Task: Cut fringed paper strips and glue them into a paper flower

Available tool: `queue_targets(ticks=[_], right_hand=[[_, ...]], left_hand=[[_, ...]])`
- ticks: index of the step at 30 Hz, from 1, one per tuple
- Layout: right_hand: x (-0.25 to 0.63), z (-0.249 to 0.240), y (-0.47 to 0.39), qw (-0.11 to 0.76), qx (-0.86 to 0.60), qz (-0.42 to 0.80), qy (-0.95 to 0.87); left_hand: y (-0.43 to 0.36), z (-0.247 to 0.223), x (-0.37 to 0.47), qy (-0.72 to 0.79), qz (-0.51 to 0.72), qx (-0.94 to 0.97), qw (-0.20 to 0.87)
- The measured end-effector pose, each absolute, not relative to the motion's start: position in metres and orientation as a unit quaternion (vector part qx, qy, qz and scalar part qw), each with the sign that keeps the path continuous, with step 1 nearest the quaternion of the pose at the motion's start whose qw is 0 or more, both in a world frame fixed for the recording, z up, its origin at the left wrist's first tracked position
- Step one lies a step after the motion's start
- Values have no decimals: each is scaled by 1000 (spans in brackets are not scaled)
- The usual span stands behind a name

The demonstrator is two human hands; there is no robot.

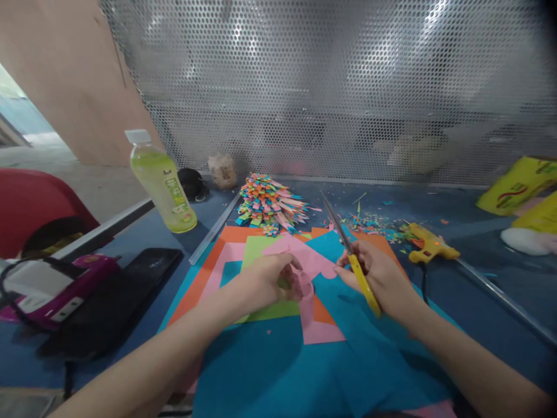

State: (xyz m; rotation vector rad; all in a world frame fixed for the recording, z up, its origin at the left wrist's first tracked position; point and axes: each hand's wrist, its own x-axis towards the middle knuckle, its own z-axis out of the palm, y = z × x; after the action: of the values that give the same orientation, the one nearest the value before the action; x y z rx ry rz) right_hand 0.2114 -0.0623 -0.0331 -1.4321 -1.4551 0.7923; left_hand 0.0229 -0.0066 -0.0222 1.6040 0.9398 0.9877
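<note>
Yellow-handled scissors (360,277), seen nearly edge-on, are in my right hand (376,273), blades pointing up and away. That hand's thumb and fingertip are close together at the edge of a pink sheet. My left hand (281,277) is curled over the layered paper, its fingertips closed on a curled pink paper piece (307,288). Its palm side is partly hidden. Beneath both hands lie overlapping sheets: blue paper (278,366), green paper (278,312) and orange paper. Behind them stands a heap of folded multicoloured paper strips (270,200).
A drink bottle (163,186), black phone (130,290) and magenta power strip (82,284) are at left. A clear glue stick (213,232) lies beside the paper. Right are paper scraps (369,223), a yellow glue gun (430,244) and yellow packs (513,188). Perforated metal panel (304,87) closes the back.
</note>
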Motion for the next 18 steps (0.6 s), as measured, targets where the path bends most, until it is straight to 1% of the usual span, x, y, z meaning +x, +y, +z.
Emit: queue_targets(ticks=[4,10,14,16,18], right_hand=[[209,-28,-62,470,-582,322,-580],[196,-16,-65,489,-593,336,-545],[184,-9,-72,509,-600,347,-510],[180,-5,-75,518,-596,357,-499],[178,-1,-78,526,-588,370,-491]], left_hand=[[-5,-24,17,371,333,716,488],[10,-1,10,353,252,767,474],[34,14,34,358,147,796,466],[49,19,55,352,130,805,460],[64,22,80,350,146,808,451]])
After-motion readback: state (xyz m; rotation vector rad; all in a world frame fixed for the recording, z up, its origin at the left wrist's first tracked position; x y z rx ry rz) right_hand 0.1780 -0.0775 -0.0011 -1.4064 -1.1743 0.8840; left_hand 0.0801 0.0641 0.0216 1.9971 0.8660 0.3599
